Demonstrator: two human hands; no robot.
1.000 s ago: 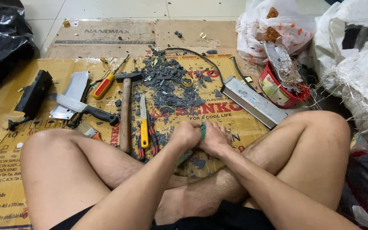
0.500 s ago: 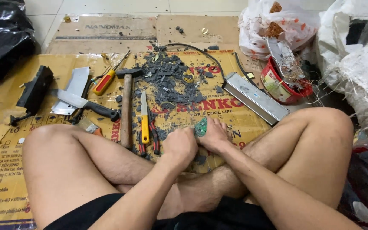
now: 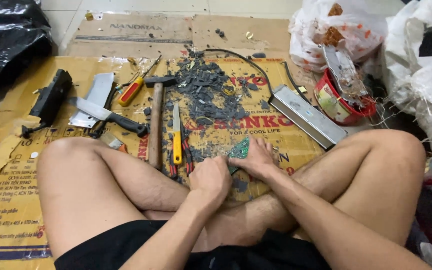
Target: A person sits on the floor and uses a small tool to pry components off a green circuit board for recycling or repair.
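While the person sits cross-legged on flattened cardboard (image 3: 16, 200), both hands grip a small green circuit board (image 3: 239, 149) just above the crossed shins. Left hand (image 3: 211, 177) is curled shut on its near end, right hand (image 3: 257, 159) has fingers closed over its right side; its long axis runs from near-left up to far-right, beside a yellow-handled knife (image 3: 176, 140) and a hammer (image 3: 156, 120).

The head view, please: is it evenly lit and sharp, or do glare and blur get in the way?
Head view: soft, even light, faint shadows; glare only on the crumpled black plastic bag and the long silver metal casing; both hands on the small green circuit board look sharp; slight wide-angle stretch at the edges.
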